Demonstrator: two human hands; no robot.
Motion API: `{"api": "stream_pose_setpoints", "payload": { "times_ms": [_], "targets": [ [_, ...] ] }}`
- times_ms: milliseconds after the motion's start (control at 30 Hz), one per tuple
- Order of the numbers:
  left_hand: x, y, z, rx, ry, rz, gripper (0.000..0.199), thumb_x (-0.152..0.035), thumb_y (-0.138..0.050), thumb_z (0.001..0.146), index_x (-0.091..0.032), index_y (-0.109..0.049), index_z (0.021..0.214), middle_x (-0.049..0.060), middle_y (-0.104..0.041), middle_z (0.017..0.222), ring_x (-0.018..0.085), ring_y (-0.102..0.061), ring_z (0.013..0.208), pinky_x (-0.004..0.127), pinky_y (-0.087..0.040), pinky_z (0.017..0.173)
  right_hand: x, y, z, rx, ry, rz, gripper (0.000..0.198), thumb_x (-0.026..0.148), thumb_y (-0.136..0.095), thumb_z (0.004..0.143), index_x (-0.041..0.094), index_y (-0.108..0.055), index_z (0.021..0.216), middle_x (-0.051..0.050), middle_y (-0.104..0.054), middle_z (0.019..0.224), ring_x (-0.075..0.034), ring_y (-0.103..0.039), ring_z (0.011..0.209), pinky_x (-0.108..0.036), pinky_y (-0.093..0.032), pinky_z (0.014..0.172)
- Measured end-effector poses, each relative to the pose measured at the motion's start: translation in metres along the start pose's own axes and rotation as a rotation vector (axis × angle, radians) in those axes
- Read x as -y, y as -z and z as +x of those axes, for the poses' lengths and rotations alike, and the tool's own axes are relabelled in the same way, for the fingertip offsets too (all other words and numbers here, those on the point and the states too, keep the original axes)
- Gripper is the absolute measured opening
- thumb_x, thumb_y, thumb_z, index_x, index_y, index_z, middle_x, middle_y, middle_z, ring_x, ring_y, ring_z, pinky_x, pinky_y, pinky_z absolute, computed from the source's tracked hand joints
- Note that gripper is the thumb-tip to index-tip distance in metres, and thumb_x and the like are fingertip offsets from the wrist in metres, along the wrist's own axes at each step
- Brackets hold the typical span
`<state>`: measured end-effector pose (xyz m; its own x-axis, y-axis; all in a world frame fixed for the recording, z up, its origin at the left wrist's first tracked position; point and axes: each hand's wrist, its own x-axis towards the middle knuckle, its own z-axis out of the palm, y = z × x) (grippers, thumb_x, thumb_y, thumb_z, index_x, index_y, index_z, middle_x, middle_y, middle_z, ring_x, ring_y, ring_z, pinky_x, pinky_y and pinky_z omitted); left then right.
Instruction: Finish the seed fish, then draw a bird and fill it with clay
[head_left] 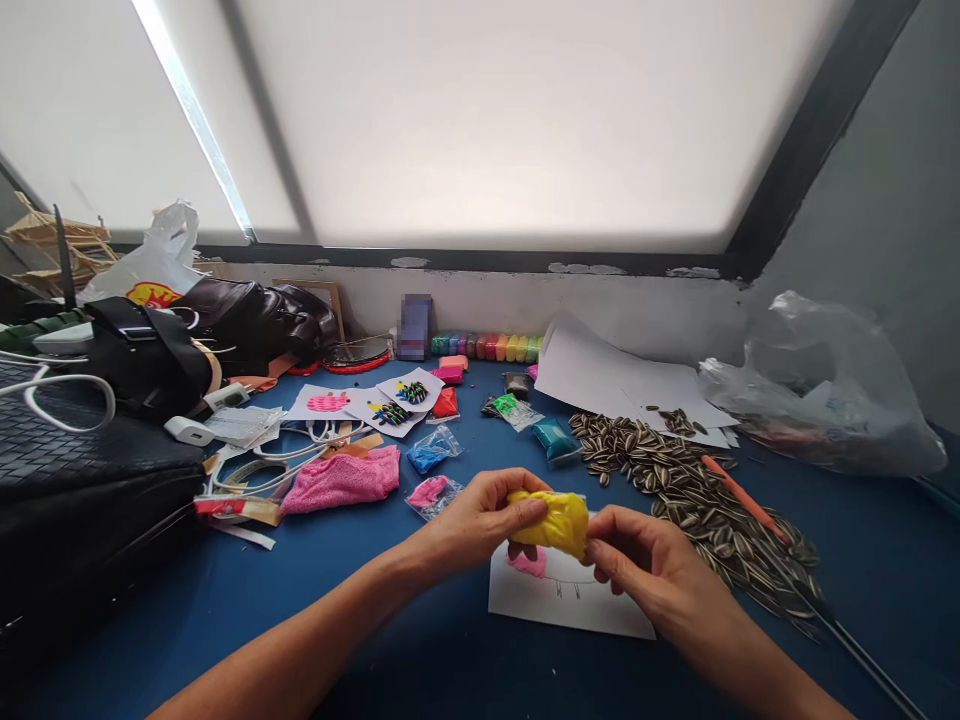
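Note:
My left hand (pixel 499 510) is closed round a lump of yellow modelling clay (pixel 559 522), with the thumb pressed along its near side. The clay looks shiny, and I cannot tell whether a thin bag wraps it. At its right end the fingertips of my right hand (pixel 637 560) pinch together on its edge. Just beneath both hands lies a white sheet of paper (pixel 577 615) with a pencil-drawn outline, short legs and a patch of pink clay (pixel 529 562) at the left. Part of the drawing is hidden by the hands and the yellow clay.
Sunflower seeds (pixel 622 450) spread at the right, with an orange-handled tool (pixel 742 498) on them. Clay packets, blue (pixel 433 450), pink (pixel 429 492) and teal (pixel 556 440), lie beyond my hands. Finished-looking hedgehog pictures (pixel 390 408), a pink cloth (pixel 345 480) and a black bag (pixel 97 500) sit left.

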<state>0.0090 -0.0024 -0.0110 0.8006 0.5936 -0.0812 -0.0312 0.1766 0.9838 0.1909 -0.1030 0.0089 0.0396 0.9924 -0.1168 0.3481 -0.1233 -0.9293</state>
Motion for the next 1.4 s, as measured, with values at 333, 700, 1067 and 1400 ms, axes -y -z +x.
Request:
{"api": "stream_pose_setpoints", "payload": {
  "times_ms": [333,700,1067,1400],
  "targets": [
    [-0.002,0.004,-0.002,0.104,-0.046,-0.059,0.052,-0.050,-0.076,0.077,-0.011,-0.062,0.109,0.008,-0.067,0.086,0.014,-0.060,0.066,0.025,-0.045,0.062,0.004,0.004,0.001,-0.087,0.044,-0.086,0.028,0.048,-0.058,0.084,0.022,-0.063,0.075,0.002,-0.054,0.065,-0.015,-0.048,0.061,-0.027,-0.042,0.057],
    [-0.003,0.002,-0.003,0.034,-0.020,-0.015,0.045,-0.050,-0.069,0.084,-0.009,-0.067,0.102,0.008,-0.067,0.082,0.012,-0.060,0.064,0.024,-0.046,0.062,0.003,0.006,-0.001,0.109,0.017,-0.039,0.021,0.040,-0.059,0.087,0.022,-0.068,0.083,0.001,-0.061,0.073,-0.016,-0.055,0.069,-0.026,-0.045,0.064],
    [-0.003,-0.005,-0.002,-0.064,-0.044,-0.064,0.045,-0.048,-0.078,0.074,-0.010,-0.066,0.096,0.007,-0.068,0.082,0.013,-0.059,0.065,0.025,-0.046,0.063,-0.006,0.001,-0.002,-0.190,0.265,-0.358,0.020,0.035,-0.056,0.091,0.023,-0.057,0.074,0.000,-0.060,0.067,-0.015,-0.055,0.059,-0.027,-0.044,0.054],
    [0.001,-0.003,0.000,-0.099,0.006,-0.038,0.056,-0.060,-0.069,0.077,-0.011,-0.058,0.100,0.007,-0.067,0.080,0.014,-0.063,0.062,0.026,-0.049,0.061,-0.016,0.000,-0.002,-0.212,0.494,-0.639,0.015,0.024,-0.054,0.092,0.023,-0.064,0.104,-0.003,-0.065,0.081,-0.018,-0.062,0.067,-0.030,-0.049,0.061]
  ]
}}
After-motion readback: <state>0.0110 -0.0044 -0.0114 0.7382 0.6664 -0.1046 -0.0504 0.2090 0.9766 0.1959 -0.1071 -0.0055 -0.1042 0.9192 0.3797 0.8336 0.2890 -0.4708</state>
